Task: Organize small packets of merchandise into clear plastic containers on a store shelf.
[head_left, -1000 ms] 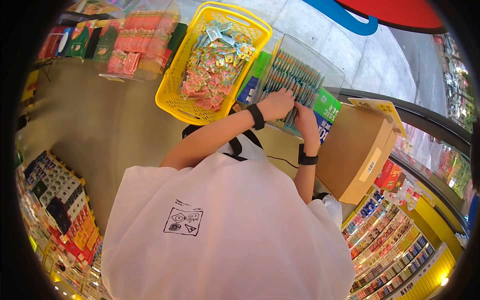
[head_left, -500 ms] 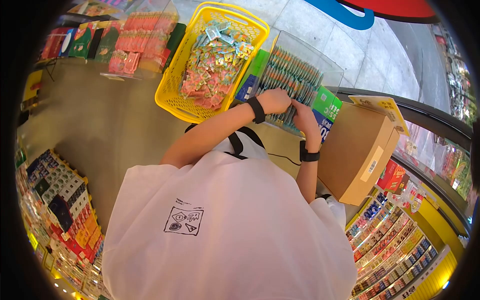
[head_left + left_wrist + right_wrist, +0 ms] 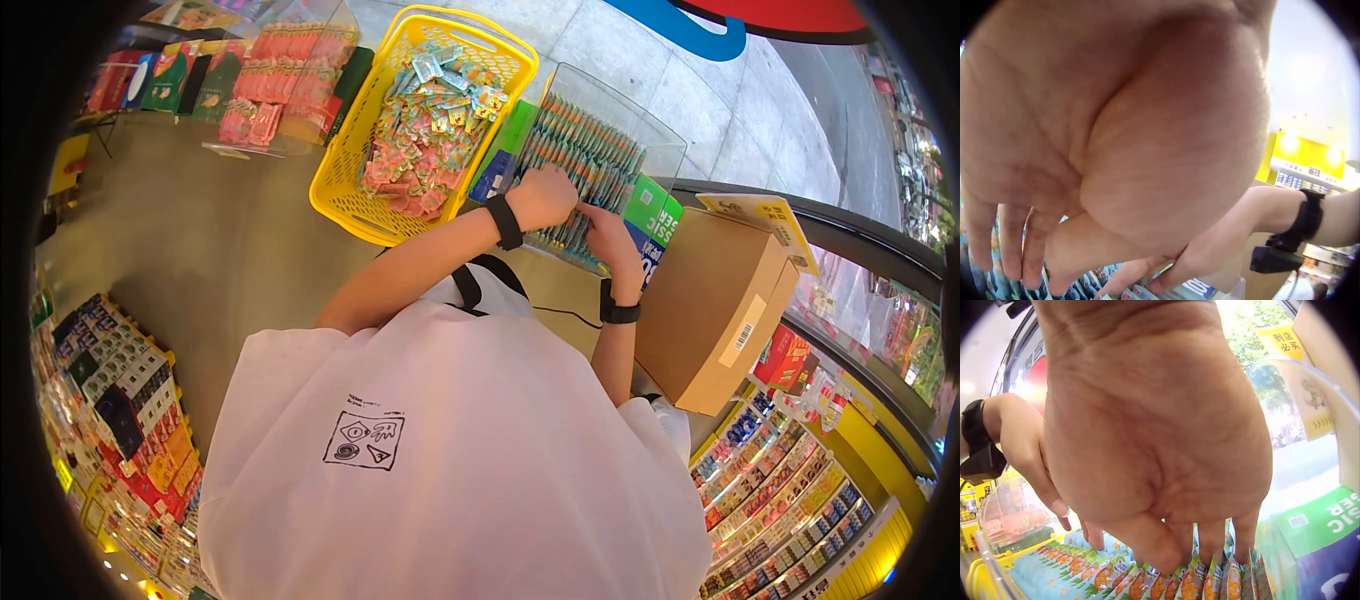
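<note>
Blue snack packets (image 3: 1191, 578) with pineapple pictures stand upright in close rows inside a clear plastic bin (image 3: 645, 130). My left hand (image 3: 545, 197) is over the bin's near left part. In the left wrist view its fingers (image 3: 1013, 244) reach straight down at the packets, side by side. Close to its right, my right hand (image 3: 612, 242) has its index finger stretched toward the left hand. The right wrist view has its fingers (image 3: 1211, 540) pointing down among the packet tops, their tips partly hidden. Both wrists wear black bands.
A yellow basket (image 3: 335, 190) heaped with small blue and pink packets stands left of the bin. A cardboard box (image 3: 705, 300) is on the right, beside a green and blue carton (image 3: 655, 215). Another clear bin of pink packets (image 3: 290, 70) stands farther left.
Both hands have come slightly nearer to the body along the rows, the left also a little leftward. The right index finger now shows more stretched out. Basket and bin stay put.
</note>
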Available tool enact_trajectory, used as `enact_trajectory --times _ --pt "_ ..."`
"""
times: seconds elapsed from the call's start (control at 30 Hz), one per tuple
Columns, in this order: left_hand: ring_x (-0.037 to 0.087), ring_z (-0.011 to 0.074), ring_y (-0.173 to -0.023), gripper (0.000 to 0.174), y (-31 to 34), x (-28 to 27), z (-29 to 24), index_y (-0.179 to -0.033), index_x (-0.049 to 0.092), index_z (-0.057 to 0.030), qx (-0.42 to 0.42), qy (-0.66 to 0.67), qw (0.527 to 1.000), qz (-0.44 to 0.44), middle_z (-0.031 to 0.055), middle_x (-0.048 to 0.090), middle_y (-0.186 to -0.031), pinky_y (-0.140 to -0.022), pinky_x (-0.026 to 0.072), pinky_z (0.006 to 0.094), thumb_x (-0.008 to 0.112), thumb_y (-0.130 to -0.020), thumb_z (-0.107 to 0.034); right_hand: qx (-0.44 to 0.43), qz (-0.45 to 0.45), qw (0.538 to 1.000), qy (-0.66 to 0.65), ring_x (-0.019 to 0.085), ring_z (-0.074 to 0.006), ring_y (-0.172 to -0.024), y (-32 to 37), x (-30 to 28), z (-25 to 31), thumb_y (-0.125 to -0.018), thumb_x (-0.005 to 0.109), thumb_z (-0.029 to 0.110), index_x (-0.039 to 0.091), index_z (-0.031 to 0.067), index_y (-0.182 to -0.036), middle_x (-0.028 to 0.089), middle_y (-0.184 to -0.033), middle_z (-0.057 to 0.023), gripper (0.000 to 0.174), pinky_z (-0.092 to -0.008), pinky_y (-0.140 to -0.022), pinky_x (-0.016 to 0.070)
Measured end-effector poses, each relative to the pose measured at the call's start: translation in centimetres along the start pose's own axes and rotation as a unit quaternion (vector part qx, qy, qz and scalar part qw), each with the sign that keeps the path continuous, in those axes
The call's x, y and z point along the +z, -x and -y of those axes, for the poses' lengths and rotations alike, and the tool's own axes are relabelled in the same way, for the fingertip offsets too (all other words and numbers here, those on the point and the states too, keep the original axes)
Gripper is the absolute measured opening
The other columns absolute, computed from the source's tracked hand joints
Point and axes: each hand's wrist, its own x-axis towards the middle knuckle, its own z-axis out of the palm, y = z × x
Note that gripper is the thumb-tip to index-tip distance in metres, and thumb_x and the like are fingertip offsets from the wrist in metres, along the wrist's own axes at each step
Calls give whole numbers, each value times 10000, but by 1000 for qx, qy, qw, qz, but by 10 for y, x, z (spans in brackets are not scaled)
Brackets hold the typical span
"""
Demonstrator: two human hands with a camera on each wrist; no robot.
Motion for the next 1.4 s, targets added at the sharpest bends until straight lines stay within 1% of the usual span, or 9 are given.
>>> enact_trajectory --times 0.2,0.27,0.33,0.43,0.7,0.87,1.1,1.17,1.4 --pt "670 369 -933 111 -5 13 13 -853 751 -27 20 35 998 48 186 696 -964 -826 566 438 722 -780 -105 22 -56 998 7 674 -394 -1064 5 -21 19 -822 513 -57 710 114 -1250 736 -1105 -186 501 -478 -876 547" --pt "698 396 -862 249 -13 31 22 -806 774 -26 55 22 998 20 179 724 -831 -710 588 477 767 -808 -275 8 -112 994 7 689 -386 -1018 -1 -19 18 -851 552 -15 731 117 -1191 750 -1056 -162 406 -479 -833 556" --pt "698 392 -830 211 -13 29 24 -789 769 -32 65 13 997 25 172 720 -808 -700 585 477 748 -811 -241 37 -223 971 80 694 -390 -807 -9 -17 25 -927 662 152 737 75 -1057 731 -836 -175 168 -475 -701 542" --pt "692 377 -881 121 -11 10 16 -816 761 -24 51 1 996 69 181 711 -880 -759 577 463 723 -794 -137 83 -224 964 112 695 -399 -846 -30 -7 15 -892 726 321 717 88 -954 716 -851 -177 241 -508 -716 550" --pt "666 372 -1018 145 7 -5 -6 -913 771 -26 7 -3 996 93 196 689 -1038 -810 568 464 696 -802 -84 111 -221 957 153 695 -421 -827 -54 -7 15 -850 728 279 663 37 -809 692 -808 -217 254 -515 -695 564" --pt "644 352 -909 204 14 11 -8 -859 780 -12 54 -12 998 -34 186 686 -965 -745 533 465 690 -786 -180 108 -251 952 140 688 -448 -838 -64 -6 7 -851 681 232 666 36 -821 700 -843 -235 199 -527 -701 560" --pt "619 330 -1002 135 33 -27 -9 -891 709 -28 58 45 994 -83 134 615 -980 -802 538 411 721 -803 -128 128 -227 957 126 686 -442 -818 -61 -15 16 -878 678 270 692 70 -873 721 -859 -196 201 -525 -692 543" --pt "617 336 -954 186 41 -34 -1 -931 647 -14 74 86 978 -173 139 605 -931 -786 530 424 723 -824 -145 124 -221 958 137 688 -432 -805 -61 -13 21 -885 686 291 690 69 -881 723 -852 -191 222 -515 -683 539" --pt "621 339 -929 184 87 -66 65 -1028 610 -34 35 198 968 -152 140 598 -877 -788 508 457 674 -877 -117 97 -288 953 2 677 -354 -668 -21 -24 159 -909 722 291 685 78 -900 685 -697 -130 216 -447 -593 502"
